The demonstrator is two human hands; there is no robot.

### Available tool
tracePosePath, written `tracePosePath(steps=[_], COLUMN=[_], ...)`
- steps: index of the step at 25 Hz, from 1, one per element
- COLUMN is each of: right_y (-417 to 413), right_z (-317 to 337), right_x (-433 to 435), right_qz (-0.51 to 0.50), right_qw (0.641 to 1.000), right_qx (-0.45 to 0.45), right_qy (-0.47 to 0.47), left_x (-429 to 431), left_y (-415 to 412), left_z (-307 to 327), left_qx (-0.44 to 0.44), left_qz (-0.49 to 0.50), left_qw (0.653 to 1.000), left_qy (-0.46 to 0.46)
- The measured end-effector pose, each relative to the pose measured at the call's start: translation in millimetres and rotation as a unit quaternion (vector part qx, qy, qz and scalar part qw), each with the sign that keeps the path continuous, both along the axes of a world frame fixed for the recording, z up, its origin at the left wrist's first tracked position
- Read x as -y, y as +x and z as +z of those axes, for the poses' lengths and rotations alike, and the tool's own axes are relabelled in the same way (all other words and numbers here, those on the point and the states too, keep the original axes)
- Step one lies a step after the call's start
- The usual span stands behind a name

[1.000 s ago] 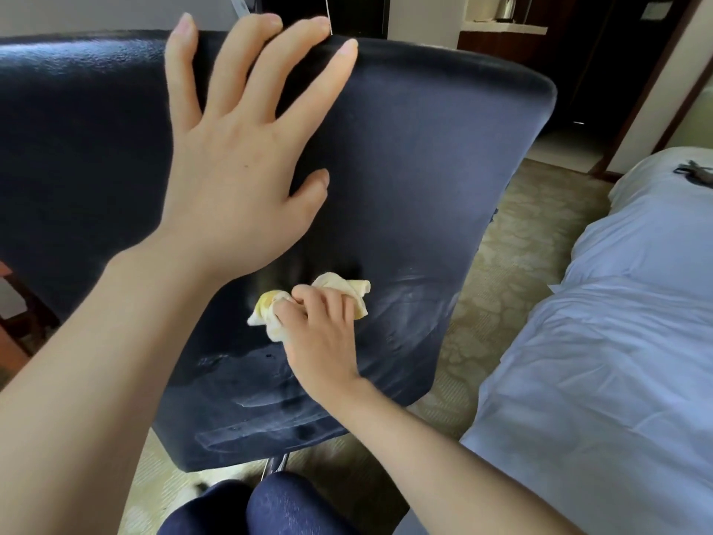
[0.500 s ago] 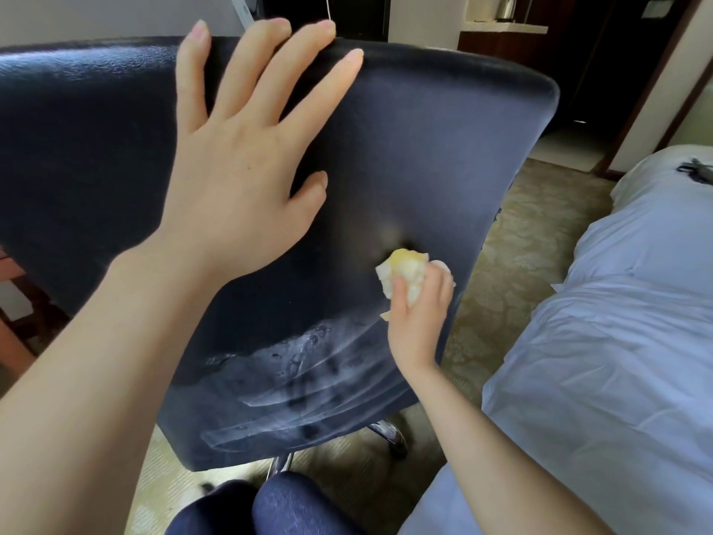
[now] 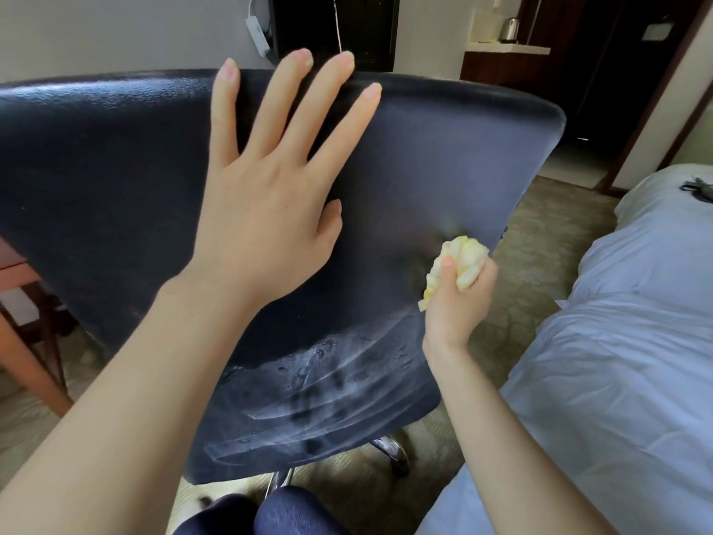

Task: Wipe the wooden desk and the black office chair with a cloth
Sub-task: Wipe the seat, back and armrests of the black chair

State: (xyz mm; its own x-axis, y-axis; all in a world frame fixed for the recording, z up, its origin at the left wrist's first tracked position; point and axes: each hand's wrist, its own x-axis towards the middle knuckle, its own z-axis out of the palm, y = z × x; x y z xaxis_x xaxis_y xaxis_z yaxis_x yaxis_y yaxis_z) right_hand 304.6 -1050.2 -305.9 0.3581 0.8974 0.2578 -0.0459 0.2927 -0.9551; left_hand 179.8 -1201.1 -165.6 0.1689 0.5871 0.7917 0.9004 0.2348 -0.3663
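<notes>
The black office chair (image 3: 115,167) pretty much fills the view, its backrest (image 3: 443,156) facing the camera and stretching from 9 o'clock past the centre. Low down, around 6 o'clock, wet streaks (image 3: 328,380) shine on the surface, and a bit of the chrome base (image 3: 389,451) pokes out underneath.

A pale, rumpled bed (image 3: 617,361) takes the whole 3 to 5 o'clock side, just beside the chair.

The left hand (image 3: 266,218) rests flat on the backrest a little above centre. Its fingers are straight and spread, with the tips reaching the top edge at about 12 o'clock, and it isn't grasping anything.

A corner of the wooden desk (image 3: 15,272) peeks out at 9 o'clock past the chair's left edge.

The right hand (image 3: 455,303) is at roughly 3 o'clock from centre, near the backrest's right edge. Its fingers are curled round a scrunched-up yellow cloth (image 3: 463,256) and push it into the chair, which dents in around it.

Way off at 1 o'clock, a small metal kettle (image 3: 511,28) stands on a counter (image 3: 509,49).
</notes>
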Motion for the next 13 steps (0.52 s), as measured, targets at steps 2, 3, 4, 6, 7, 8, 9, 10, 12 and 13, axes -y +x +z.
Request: tracePosePath(steps=[2,3,4,6,7,8,9,10,12,13], right_y=[-10.6,-14.2,-16.6,-18.1,-17.8,-16.9,-15.6,-14.0,-11.0,-10.0], right_z=[17.2,24.7,30.1,34.2,33.6,31.6,28.5,24.5,15.2,11.7], right_x=[20.8,30.0,38.0,49.3,52.2,53.0,52.0,49.1,41.5,37.4], right_qz=[0.013,0.021,0.033,0.058,0.067,0.074,0.079,0.085,0.088,0.086], right_qw=[0.995,0.988,0.979,0.947,0.923,0.896,0.866,0.835,0.782,0.763], right_qx=[0.041,0.063,0.089,0.161,0.204,0.246,0.286,0.327,0.408,0.441], right_qy=[0.094,0.138,0.181,0.273,0.320,0.363,0.402,0.433,0.462,0.464], left_x=[0.3,0.2,0.4,3.1,6.2,10.8,16.6,23.3,36.7,41.2], left_y=[1.3,1.6,1.7,-0.1,-2.3,-5.6,-9.8,-14.7,-23.0,-25.8], left_z=[-0.7,-0.5,-0.7,-3.1,-6.6,-12.3,-20.8,-31.2,-55.9,-67.2], left_qx=[-0.001,-0.002,-0.003,-0.009,-0.014,-0.018,-0.017,-0.009,0.027,0.046], left_qz=[0.002,0.001,-0.002,-0.003,0.001,0.012,0.029,0.052,0.099,0.116], left_qw=[1.000,1.000,1.000,1.000,1.000,1.000,0.999,0.999,0.994,0.991], left_qy=[0.001,-0.001,-0.003,-0.003,-0.003,-0.003,-0.004,-0.007,-0.026,-0.038])
